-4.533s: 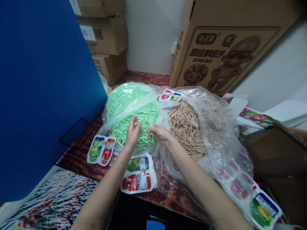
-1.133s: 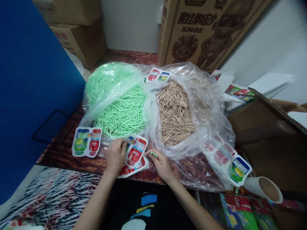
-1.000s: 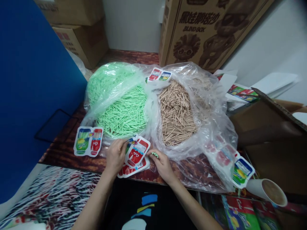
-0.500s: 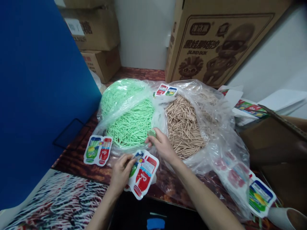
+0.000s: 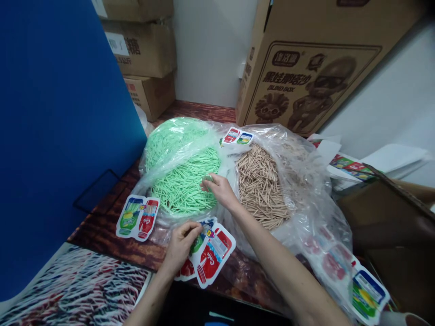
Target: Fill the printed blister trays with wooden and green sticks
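Observation:
My left hand (image 5: 183, 242) is closed on the edge of a bottle-shaped printed packet (image 5: 215, 256) with a red cola half and a green half. Part of another red packet (image 5: 186, 270) shows beneath it. Over the heap of thin green sticks (image 5: 185, 188), in a clear plastic bag, my right hand (image 5: 220, 190) pinches what looks like a small bunch of green sticks (image 5: 208, 178). To the right, a second clear bag holds thin brown sticks (image 5: 260, 190). A similar double packet (image 5: 138, 217) lies left of my left hand.
Another packet (image 5: 238, 136) rests between the bags, and one more (image 5: 369, 292) lies front right. A large carton (image 5: 306, 81) stands behind; stacked cartons (image 5: 149, 50) are back left. A blue panel (image 5: 68, 136) borders the left. An open box (image 5: 390, 217) sits right.
My right hand has moved left and slightly up, further over the green sticks. My left hand and its packet have shifted a little right. The view has tilted slightly.

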